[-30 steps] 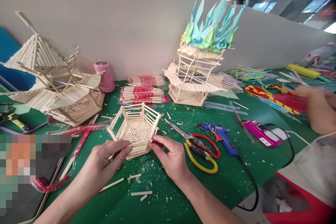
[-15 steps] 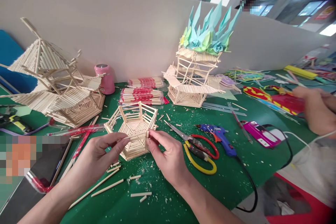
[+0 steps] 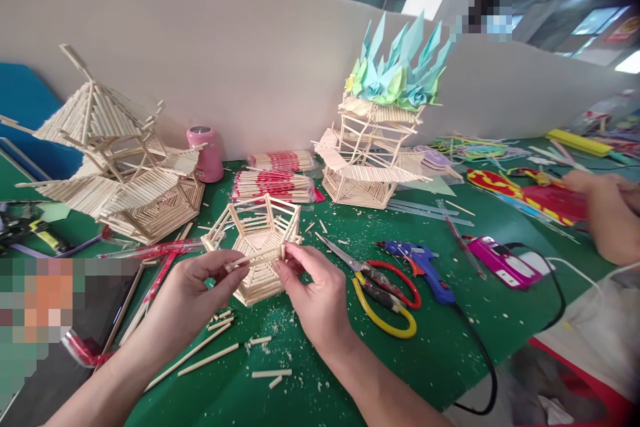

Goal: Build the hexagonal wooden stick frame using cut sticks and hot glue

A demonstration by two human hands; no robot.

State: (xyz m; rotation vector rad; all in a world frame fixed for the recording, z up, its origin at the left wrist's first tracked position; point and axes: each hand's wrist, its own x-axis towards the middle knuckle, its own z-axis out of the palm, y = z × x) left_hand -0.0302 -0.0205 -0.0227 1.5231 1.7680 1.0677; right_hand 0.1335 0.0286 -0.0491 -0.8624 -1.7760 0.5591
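A small hexagonal basket-like frame of thin wooden sticks (image 3: 255,287) sits in front of me on the green table. My left hand (image 3: 207,287) pinches the left end of a short wooden stick (image 3: 265,256) at the frame's near side. At that stick's right end, my right hand (image 3: 315,290) has thumb and forefinger closed beside a corner post of the frame. Its fingertips partly hide the joint, so whether the stick is fixed there cannot be seen. Loose cut sticks (image 3: 209,359) and pale shavings lie below the hands.
Scissors (image 3: 383,287) and a blue glue gun (image 3: 420,263) lie to the right. Two stick pavilions (image 3: 150,200) (image 3: 360,187) stand behind, with bundled sticks (image 3: 273,187) and a pink bottle (image 3: 206,157) between. Another person's hand (image 3: 605,207) is at far right.
The view has shifted slightly, so the surroundings sit a little lower and further right. Both hands keep pinching at the frame's near side, with only small finger movements.
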